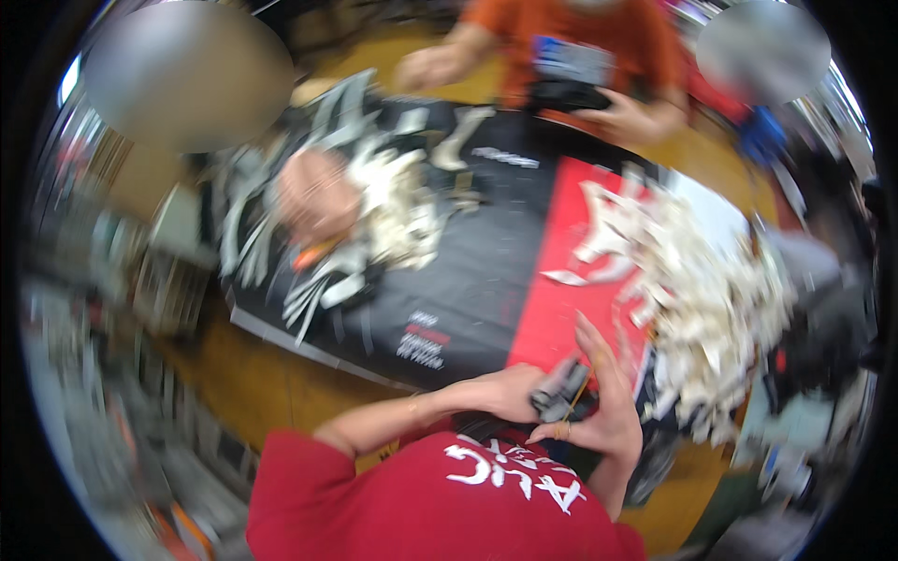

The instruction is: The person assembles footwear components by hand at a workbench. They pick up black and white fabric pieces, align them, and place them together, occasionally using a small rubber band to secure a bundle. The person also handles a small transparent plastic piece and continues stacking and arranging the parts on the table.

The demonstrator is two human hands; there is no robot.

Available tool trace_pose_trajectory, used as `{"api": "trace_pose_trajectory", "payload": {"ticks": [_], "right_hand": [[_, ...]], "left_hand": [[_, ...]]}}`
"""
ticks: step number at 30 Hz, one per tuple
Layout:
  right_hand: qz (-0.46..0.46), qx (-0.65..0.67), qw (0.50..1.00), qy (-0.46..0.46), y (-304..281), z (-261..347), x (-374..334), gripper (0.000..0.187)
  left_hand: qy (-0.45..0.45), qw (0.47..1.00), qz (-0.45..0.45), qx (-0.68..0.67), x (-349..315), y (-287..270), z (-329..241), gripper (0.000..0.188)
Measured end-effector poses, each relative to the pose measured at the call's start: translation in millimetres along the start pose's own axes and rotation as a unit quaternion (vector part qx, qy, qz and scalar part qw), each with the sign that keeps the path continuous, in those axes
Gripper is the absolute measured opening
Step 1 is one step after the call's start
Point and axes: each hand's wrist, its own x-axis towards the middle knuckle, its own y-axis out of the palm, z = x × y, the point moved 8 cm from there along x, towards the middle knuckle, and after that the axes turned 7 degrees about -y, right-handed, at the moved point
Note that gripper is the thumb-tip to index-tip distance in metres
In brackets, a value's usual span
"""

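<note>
Close to my body, at the near edge of the table, my left hand (516,393) is closed around a small grey-and-black bundle (558,389). Its exact kind is blurred. Beside it on the right, my right hand (610,404) has its fingers stretched out and apart, with the thumb below the bundle. A thin yellow line, perhaps a rubber band, runs between the bundle and the right hand. Just beyond the right hand lies a large heap of cream-white strips (716,299), partly on the red part of the table cover (538,323).
A second cream pile (402,206) lies left on the black part of the cover, with grey-white strips (248,243) around a blurred pinkish-brown shape (318,198). Across the table, a person in orange (486,47) holds something dark (561,96). A crate (171,285) stands left.
</note>
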Motion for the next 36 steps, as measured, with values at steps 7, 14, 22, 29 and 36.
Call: {"api": "trace_pose_trajectory", "payload": {"ticks": [7,14,22,29,36], "right_hand": [[0.031,-0.083,0.996,-0.025,-14,25,48,0.067],[0.035,-0.122,0.992,0.000,10,-53,75,0.024],[0.258,0.121,0.958,0.018,35,-22,21,0.032],[-0.390,0.551,0.737,0.019,7,-46,6,0.055],[-0.224,0.457,0.846,0.160,78,-72,30,0.078]], "left_hand": [[-0.063,0.911,-0.206,0.351,6,13,-18,0.023],[0.162,0.919,-0.248,0.259,-29,-19,-48,0.039],[-0.043,0.893,-0.358,-0.268,-105,-116,32,0.035],[0.074,0.850,-0.255,-0.455,-75,-74,28,0.050],[0.165,0.939,-0.302,0.021,-71,-58,-15,0.031]]}}
